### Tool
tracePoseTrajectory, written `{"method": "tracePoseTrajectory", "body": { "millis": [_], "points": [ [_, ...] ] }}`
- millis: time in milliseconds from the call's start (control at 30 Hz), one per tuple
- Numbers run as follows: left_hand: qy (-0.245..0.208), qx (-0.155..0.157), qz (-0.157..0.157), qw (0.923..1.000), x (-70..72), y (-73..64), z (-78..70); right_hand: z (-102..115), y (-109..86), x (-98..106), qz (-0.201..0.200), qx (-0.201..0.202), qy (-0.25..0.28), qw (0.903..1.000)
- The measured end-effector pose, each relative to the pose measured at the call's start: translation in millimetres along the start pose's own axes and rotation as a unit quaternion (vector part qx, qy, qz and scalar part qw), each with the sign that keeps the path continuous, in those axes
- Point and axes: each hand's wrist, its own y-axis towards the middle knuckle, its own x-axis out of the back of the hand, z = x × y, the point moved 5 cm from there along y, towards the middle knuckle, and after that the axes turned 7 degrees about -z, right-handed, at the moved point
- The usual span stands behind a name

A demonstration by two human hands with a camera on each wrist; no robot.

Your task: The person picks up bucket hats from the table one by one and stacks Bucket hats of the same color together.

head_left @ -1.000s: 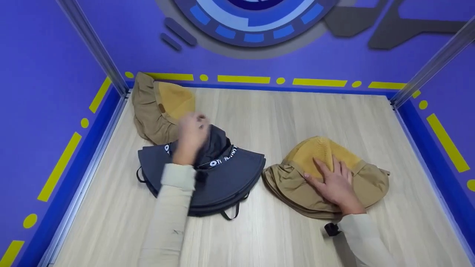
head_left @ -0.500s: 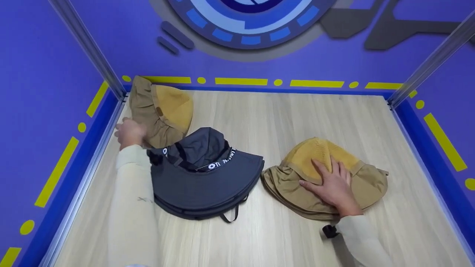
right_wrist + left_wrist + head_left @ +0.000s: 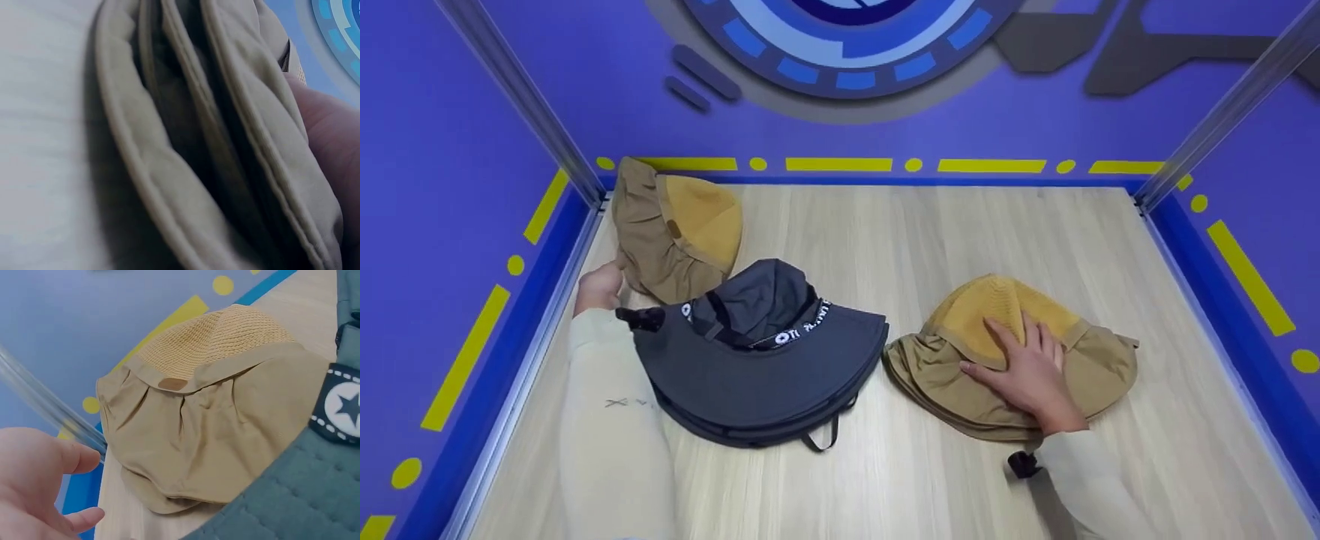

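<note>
At the back left a tan sun hat (image 3: pixel 645 225) with a yellow knit crown lies on its side against the wall. My left hand (image 3: pixel 600 286) is beside its brim, and the left wrist view shows thumb and finger (image 3: pixel 84 517) apart with a gap to the cloth. A dark grey bucket hat (image 3: pixel 765 375), its brim layered and its band lettered, lies to the right of that arm. My right hand (image 3: pixel 1031 375) rests with spread fingers on another tan hat (image 3: pixel 960 390) with a yellow crown. Several brim edges (image 3: pixel 225 112) overlap beneath it in the right wrist view.
A light wood tabletop (image 3: pixel 870 232) carries the hats. Blue panels (image 3: pixel 847 139) with yellow marks stand at the back and both sides, joined by metal corner posts (image 3: pixel 521 97). A black strap loop (image 3: pixel 821 439) sticks out from the dark hat's front.
My left hand has moved from above the dark hat leftward to the outer side of the far tan hat's brim. The right hand has stayed on its hat.
</note>
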Motion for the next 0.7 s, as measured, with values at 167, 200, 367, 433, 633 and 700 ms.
{"method": "tracePoseTrajectory", "body": {
  "millis": [167, 200, 367, 433, 633, 700],
  "points": [
    [-0.102, 0.074, 0.029, 0.9916, 1.2, -4.4, 5.8, 1, 0.9, -1, -0.001, 0.003, 0.004, 1.0000],
    [-0.124, 0.089, 0.033, 0.9877, 1.1, -6.4, 6.5, 1, 1.0, -2, 0.000, 0.003, 0.005, 1.0000],
    [-0.174, 0.121, 0.038, 0.9766, 1.8, -11.4, 8.9, 3, 1.8, -2, -0.004, 0.006, 0.006, 1.0000],
    [-0.186, 0.129, 0.034, 0.9734, 1.5, -11.4, 9.7, 3, 1.9, -2, -0.006, 0.008, 0.004, 0.9999],
    [-0.209, 0.155, 0.037, 0.9649, -3.8, -9.5, 9.9, 4, 1.0, 0, -0.008, 0.005, 0.002, 1.0000],
    [-0.212, 0.164, 0.036, 0.9626, -4.9, -8.4, 9.7, 4, 0.4, 0, -0.006, 0.003, 0.003, 1.0000]
  ]
}}
